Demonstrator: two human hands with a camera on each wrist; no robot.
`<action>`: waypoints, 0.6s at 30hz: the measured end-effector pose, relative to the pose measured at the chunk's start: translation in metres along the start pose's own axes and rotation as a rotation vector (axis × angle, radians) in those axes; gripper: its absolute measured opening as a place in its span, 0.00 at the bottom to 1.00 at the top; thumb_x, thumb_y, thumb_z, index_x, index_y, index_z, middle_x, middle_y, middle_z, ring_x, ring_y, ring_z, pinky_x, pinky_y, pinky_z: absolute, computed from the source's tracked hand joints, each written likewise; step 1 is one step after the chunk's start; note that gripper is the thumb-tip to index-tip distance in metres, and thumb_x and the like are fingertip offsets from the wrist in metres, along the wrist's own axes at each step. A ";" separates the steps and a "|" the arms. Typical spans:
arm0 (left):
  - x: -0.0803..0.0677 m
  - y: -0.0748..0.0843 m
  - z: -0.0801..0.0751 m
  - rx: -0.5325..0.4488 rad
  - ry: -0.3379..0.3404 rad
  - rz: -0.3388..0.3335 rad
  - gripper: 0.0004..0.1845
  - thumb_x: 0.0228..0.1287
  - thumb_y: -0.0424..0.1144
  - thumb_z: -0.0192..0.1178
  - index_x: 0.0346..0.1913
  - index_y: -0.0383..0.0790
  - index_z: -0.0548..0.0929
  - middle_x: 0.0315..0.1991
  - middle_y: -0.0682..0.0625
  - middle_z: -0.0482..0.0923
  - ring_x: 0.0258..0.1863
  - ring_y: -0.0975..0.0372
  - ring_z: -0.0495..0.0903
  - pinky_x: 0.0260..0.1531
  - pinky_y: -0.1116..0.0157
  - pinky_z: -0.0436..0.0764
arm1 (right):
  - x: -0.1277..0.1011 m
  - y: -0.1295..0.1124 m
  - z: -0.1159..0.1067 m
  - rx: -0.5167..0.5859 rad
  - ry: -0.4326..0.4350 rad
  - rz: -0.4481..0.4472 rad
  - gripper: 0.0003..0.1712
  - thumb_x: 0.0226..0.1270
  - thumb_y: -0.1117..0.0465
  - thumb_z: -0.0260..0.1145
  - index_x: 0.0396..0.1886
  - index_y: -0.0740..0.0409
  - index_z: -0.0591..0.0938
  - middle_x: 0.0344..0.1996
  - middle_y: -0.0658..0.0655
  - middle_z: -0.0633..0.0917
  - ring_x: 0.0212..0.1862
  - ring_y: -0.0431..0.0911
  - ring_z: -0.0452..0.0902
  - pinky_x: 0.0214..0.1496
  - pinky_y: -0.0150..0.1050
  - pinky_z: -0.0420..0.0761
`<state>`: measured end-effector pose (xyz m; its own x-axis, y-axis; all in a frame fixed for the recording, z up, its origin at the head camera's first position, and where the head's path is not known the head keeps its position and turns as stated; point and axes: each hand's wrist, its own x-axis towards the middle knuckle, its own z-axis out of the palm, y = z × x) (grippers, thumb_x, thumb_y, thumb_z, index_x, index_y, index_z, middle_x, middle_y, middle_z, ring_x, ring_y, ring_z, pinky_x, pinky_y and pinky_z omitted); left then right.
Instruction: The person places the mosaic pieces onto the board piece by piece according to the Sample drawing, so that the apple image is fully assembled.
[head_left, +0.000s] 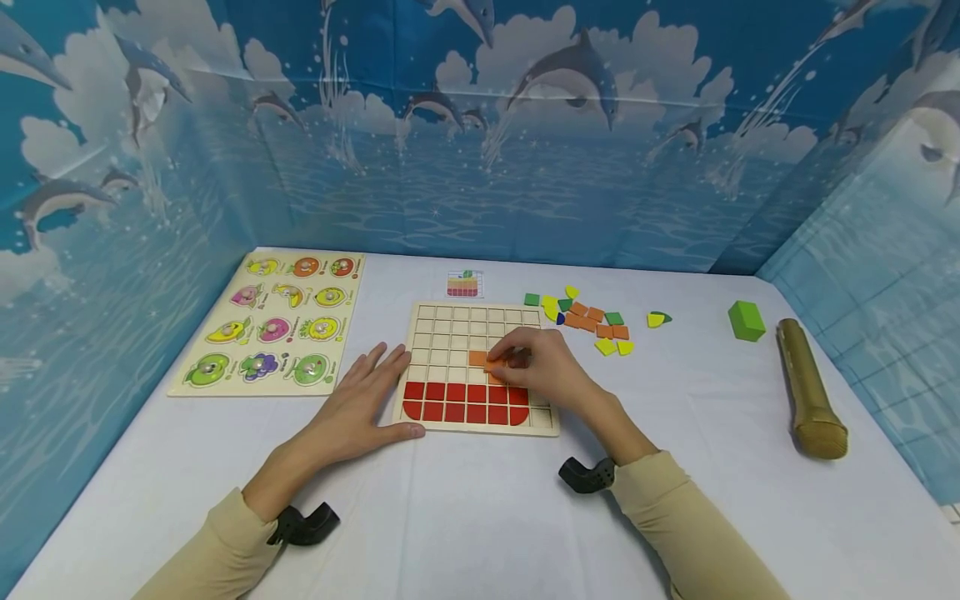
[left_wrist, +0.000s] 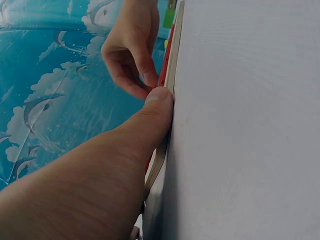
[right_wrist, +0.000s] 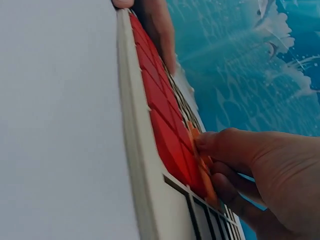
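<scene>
A wooden grid board (head_left: 440,340) lies on the white table, with two rows of red tiles (head_left: 454,392) along its near side. My left hand (head_left: 348,421) rests at the board's left edge, fingers stretched out and thumb on the near left corner. Over the right part of the grid, my right hand (head_left: 551,367) pinches a small orange tile (right_wrist: 194,131) between thumb and fingertips. One orange tile (head_left: 477,358) lies in the grid just left of those fingertips. Other orange pieces beneath the right hand are partly hidden by it.
Loose orange, green and yellow tiles (head_left: 581,322) lie beyond the board's right side. A small picture card (head_left: 465,284) sits behind it. A fruit puzzle board (head_left: 281,350) is at left; a green block (head_left: 746,321) and a gold microphone (head_left: 810,392) are at right.
</scene>
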<state>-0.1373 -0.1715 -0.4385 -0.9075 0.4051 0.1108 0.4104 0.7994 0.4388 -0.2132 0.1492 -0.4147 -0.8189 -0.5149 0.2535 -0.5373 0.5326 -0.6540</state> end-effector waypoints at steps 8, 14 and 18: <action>0.000 0.000 0.000 0.000 -0.006 -0.007 0.61 0.59 0.70 0.70 0.85 0.43 0.55 0.86 0.46 0.51 0.87 0.47 0.43 0.85 0.45 0.46 | 0.000 -0.010 0.011 -0.014 -0.031 -0.099 0.08 0.65 0.60 0.79 0.43 0.51 0.92 0.42 0.48 0.91 0.44 0.41 0.84 0.47 0.40 0.87; 0.000 0.000 0.000 -0.003 -0.002 -0.005 0.61 0.58 0.69 0.70 0.85 0.42 0.55 0.86 0.46 0.52 0.87 0.47 0.43 0.84 0.44 0.46 | 0.000 -0.015 0.015 -0.040 -0.051 -0.111 0.06 0.66 0.60 0.78 0.42 0.50 0.93 0.43 0.46 0.91 0.49 0.41 0.83 0.51 0.42 0.85; 0.000 0.000 0.000 0.002 0.001 0.000 0.61 0.58 0.70 0.70 0.85 0.42 0.56 0.86 0.45 0.52 0.86 0.46 0.43 0.84 0.44 0.46 | 0.001 -0.014 0.014 -0.046 -0.061 -0.109 0.06 0.67 0.61 0.77 0.43 0.50 0.93 0.44 0.45 0.91 0.51 0.41 0.83 0.54 0.42 0.86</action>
<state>-0.1377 -0.1712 -0.4388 -0.9078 0.4043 0.1119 0.4103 0.8004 0.4370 -0.2033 0.1320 -0.4153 -0.7420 -0.6105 0.2770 -0.6326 0.5008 -0.5908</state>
